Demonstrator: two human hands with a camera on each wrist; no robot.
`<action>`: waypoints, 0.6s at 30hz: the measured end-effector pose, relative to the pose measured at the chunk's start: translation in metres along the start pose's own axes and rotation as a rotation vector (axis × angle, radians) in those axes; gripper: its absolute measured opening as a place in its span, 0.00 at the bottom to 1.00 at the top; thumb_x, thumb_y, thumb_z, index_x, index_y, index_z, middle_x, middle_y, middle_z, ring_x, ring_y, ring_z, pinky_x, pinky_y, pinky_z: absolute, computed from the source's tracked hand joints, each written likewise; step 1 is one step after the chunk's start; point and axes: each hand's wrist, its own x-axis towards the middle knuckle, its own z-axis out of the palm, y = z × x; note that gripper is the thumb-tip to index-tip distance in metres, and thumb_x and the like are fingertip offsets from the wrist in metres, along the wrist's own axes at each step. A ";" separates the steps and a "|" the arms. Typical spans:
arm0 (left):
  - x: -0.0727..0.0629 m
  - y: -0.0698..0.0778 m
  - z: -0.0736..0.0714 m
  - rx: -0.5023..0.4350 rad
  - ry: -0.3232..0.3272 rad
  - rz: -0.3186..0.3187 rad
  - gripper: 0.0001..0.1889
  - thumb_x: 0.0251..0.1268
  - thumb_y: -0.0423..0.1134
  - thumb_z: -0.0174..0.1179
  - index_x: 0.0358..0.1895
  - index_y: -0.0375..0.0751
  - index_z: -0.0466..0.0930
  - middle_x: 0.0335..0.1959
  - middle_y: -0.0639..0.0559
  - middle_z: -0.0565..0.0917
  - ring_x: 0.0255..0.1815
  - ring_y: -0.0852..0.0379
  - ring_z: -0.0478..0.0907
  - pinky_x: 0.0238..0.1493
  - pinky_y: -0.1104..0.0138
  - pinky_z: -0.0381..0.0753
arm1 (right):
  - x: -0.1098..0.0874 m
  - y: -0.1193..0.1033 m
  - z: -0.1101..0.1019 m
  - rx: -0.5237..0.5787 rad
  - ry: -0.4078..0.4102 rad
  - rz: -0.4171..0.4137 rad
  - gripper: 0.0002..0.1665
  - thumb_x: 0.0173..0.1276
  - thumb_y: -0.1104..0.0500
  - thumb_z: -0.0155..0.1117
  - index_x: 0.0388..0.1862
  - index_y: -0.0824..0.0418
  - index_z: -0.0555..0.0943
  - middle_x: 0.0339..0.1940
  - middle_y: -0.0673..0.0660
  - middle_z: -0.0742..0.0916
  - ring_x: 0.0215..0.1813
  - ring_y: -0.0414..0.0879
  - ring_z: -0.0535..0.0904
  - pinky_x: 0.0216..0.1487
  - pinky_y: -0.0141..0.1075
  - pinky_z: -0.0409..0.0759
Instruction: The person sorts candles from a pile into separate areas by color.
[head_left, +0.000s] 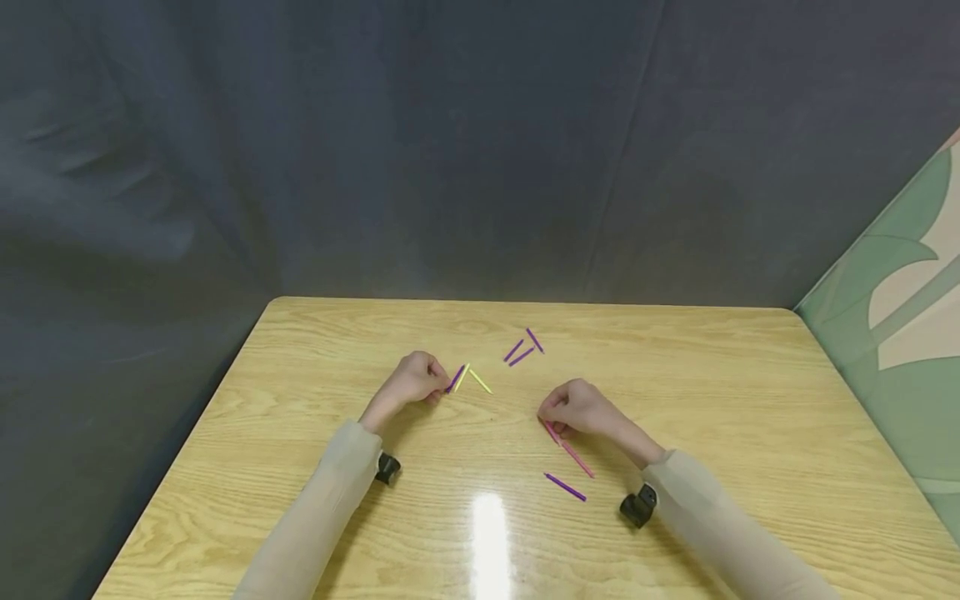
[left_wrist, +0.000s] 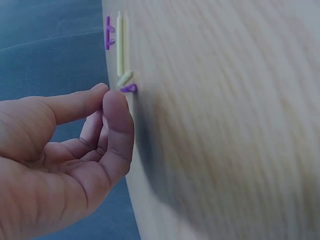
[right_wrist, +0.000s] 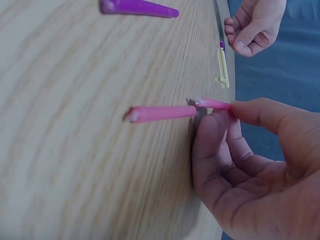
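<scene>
In the head view my right hand (head_left: 581, 407) pinches a thin pink candle (head_left: 551, 430) near its far end. A second pink candle (head_left: 577, 459) lies just below it on the table, nearly in line; the right wrist view shows both pink candles close together. My left hand (head_left: 417, 378) is beside a purple candle (head_left: 454, 379), fingers loosely bent. In the left wrist view that purple candle (left_wrist: 129, 88) lies just past the fingertips, and nothing shows between thumb and forefinger. Two yellow candles (head_left: 481, 381) lie right of it, their far ends close together.
Three purple candles (head_left: 522, 357) lie in a group farther back on the wooden table (head_left: 675, 358). Another purple candle (head_left: 565, 487) lies nearer the front. Dark cloth (head_left: 465, 150) hangs behind the table, and a green patterned panel (head_left: 900, 275) stands at the right.
</scene>
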 end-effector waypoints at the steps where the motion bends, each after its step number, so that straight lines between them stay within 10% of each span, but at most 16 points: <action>1: 0.000 0.002 0.000 0.004 0.001 0.002 0.05 0.66 0.27 0.58 0.33 0.27 0.79 0.27 0.40 0.83 0.22 0.54 0.80 0.26 0.68 0.83 | 0.000 0.000 0.000 0.006 0.002 0.006 0.08 0.67 0.65 0.62 0.34 0.71 0.84 0.24 0.55 0.84 0.25 0.43 0.80 0.28 0.36 0.83; 18: -0.007 0.021 0.009 0.043 -0.011 0.039 0.04 0.66 0.27 0.58 0.33 0.27 0.79 0.28 0.38 0.82 0.25 0.50 0.80 0.28 0.64 0.84 | 0.002 0.005 -0.009 0.101 0.003 0.033 0.08 0.67 0.67 0.61 0.35 0.72 0.83 0.22 0.57 0.84 0.23 0.43 0.80 0.26 0.35 0.84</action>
